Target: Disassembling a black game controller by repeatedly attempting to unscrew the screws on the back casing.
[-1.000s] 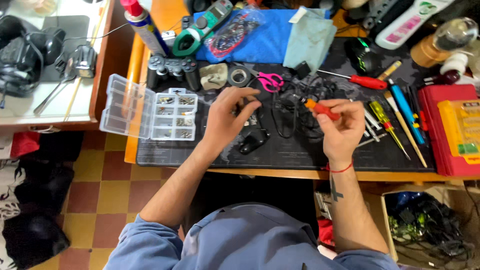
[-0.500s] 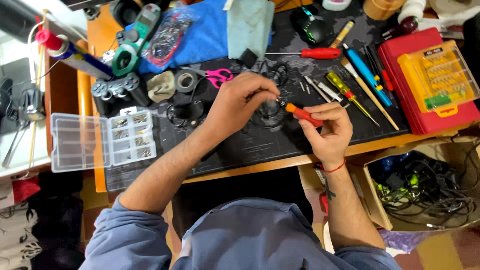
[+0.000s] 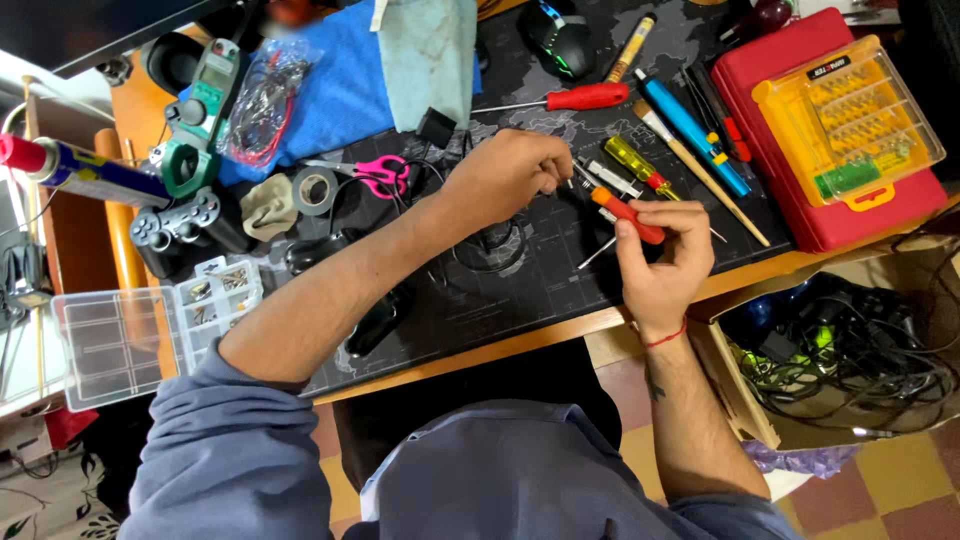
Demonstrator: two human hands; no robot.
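My right hand (image 3: 668,262) grips a small screwdriver with an orange-red handle (image 3: 628,213), its tip pointing up-left toward my left hand. My left hand (image 3: 505,177) hovers over the dark desk mat (image 3: 560,275), fingers pinched together at the screwdriver's tip on something too small to make out. Black cables and a dark part (image 3: 490,245) lie on the mat under my left wrist. Several other screwdrivers, among them a red-handled one (image 3: 585,97), a yellow-handled one (image 3: 635,163) and a blue tool (image 3: 690,130), lie just beyond both hands.
A red case with a yellow bit tray (image 3: 845,130) sits at the right. A clear compartment box of screws (image 3: 150,325) overhangs the left edge. Pink scissors (image 3: 375,175), tape roll (image 3: 317,189), game controller (image 3: 180,222), green meter (image 3: 200,115), blue cloth (image 3: 345,90), mouse (image 3: 557,38). A cardboard box of cables (image 3: 830,350) stands on the floor.
The view has shifted and tilted so the desk now slants. Both hands stay together at the screwdriver tip, with the right hand still holding the orange-handled screwdriver.
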